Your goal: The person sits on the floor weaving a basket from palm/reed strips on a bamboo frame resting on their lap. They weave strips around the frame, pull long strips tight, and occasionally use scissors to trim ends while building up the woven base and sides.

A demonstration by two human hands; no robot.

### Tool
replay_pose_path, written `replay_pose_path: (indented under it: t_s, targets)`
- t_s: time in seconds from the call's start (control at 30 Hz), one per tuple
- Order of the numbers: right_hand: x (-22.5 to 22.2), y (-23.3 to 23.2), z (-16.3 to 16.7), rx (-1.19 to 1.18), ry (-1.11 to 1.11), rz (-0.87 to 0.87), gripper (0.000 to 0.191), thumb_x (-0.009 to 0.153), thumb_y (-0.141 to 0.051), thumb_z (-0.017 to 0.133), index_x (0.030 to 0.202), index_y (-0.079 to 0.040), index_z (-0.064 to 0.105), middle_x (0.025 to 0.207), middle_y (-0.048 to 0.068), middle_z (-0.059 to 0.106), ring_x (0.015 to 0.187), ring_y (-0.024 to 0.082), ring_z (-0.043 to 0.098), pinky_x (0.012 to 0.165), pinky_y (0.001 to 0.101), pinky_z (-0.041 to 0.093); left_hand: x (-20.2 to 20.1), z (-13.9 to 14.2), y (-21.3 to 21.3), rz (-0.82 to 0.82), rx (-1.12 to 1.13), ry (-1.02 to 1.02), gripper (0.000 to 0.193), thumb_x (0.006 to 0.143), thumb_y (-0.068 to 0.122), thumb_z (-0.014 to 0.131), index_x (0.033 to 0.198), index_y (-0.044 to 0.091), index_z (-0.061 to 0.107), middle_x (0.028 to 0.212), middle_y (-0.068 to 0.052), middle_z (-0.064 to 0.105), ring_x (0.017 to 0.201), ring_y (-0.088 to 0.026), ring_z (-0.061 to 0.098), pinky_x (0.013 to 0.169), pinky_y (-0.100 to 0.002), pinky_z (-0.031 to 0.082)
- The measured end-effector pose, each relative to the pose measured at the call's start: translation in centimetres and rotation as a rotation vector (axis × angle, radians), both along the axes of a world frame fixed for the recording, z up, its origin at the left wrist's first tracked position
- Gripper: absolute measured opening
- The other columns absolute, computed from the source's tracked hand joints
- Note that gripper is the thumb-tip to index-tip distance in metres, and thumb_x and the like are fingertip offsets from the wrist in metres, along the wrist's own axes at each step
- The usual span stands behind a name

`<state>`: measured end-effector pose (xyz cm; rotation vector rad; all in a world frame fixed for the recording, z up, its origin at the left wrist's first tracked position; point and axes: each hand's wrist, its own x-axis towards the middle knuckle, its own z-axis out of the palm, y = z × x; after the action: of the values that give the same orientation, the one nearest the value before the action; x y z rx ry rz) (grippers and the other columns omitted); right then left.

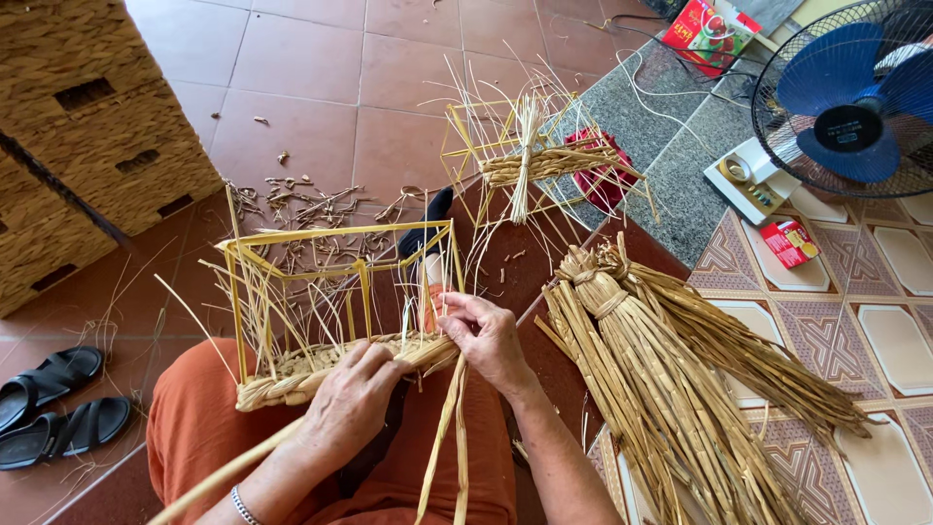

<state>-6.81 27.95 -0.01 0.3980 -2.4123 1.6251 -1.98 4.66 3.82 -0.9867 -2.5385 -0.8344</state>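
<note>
Head view, looking down at a seated person's lap, orange trousers. A yellow rectangular wire basket frame [335, 292] lies tilted across the knees, its lowest edge already wrapped in a band of woven straw-coloured fibre [321, 371]. Thin pale reeds stand up through the frame and splay outward.

Left hand [352, 401]: rests on the woven band near its middle, palm down, fingers curled together over the weave and pressing it. A silver bracelet [243, 506] sits on that wrist.

Right hand [486, 335]: at the right end of the band, just beside the frame corner, fingers closed in a pinch on flat tan fibre strands [449, 437] that hang down between the knees.

Surroundings: a thick bundle of dried tan reed, tied at its top [671, 389], lies on the patterned tile floor to the person's right, near the right forearm. A second yellow wire frame with a partly woven centre [530, 156] sits further ahead on the floor, over a red cloth. Short fibre offcuts [311, 209] are scattered on the red tiles ahead. Finished woven baskets in a stack [87, 126] stand at upper left. A pair of black sandals [58, 403] lies at left. A blue-bladed floor fan in a black wire cage [855, 97] stands at upper right.
</note>
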Motion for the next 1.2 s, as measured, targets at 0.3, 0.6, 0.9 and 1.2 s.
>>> replay_pose_path:
  t_s: [0.3, 0.6, 0.9, 1.2]
  targets:
    - [-1.2, -1.0, 0.8, 0.323, 0.04, -0.101, 0.026, 0.088, -0.012, 0.078, 0.114, -0.007, 0.077, 0.082, 0.009, 0.079, 0.059, 0.01, 0.069, 0.05, 0.026, 0.058, -0.1, -0.2, 0.8, -0.017, 0.052, -0.015, 0.038, 0.077, 0.005, 0.072, 0.114, 0.006, 0.063, 0.1, -0.014, 0.058, 0.096, -0.034, 0.059, 0.085, -0.044, 0.051]
    - [0.9, 2.6, 2.0, 0.115, -0.096, -0.056, 0.022, 0.095, -0.008, 0.07, 0.116, -0.004, 0.075, 0.1, 0.009, 0.079, 0.068, 0.011, 0.072, 0.051, 0.0227, 0.056, -0.3, -0.6, 0.0, -0.049, 0.049, -0.001, 0.036, 0.081, -0.001, 0.068, 0.116, 0.004, 0.064, 0.106, -0.015, 0.06, 0.1, -0.034, 0.06, 0.086, -0.042, 0.052]
    - [5.5, 2.6, 2.7, 0.483, 0.339, 0.13, 0.046, 0.08, 0.009, 0.069, 0.123, -0.005, 0.074, 0.133, 0.016, 0.065, 0.107, 0.022, 0.061, 0.088, 0.0339, 0.061, -0.3, -0.2, 0.0, -0.04, 0.161, -0.051, 0.023, 0.083, 0.002, 0.071, 0.106, 0.003, 0.069, 0.102, -0.013, 0.06, 0.096, -0.032, 0.063, 0.077, -0.042, 0.055]
    - [1.6, 2.1, 0.8, 0.367, 0.101, 0.077, 0.007, 0.096, -0.011, 0.077, 0.102, -0.008, 0.076, 0.09, 0.003, 0.074, 0.076, 0.013, 0.069, 0.063, 0.0256, 0.06, -2.9, 0.1, 0.3, -0.043, 0.076, -0.274, 0.013, 0.093, 0.018, 0.068, 0.092, 0.005, 0.068, 0.084, -0.012, 0.067, 0.069, -0.03, 0.068, 0.063, -0.042, 0.055]
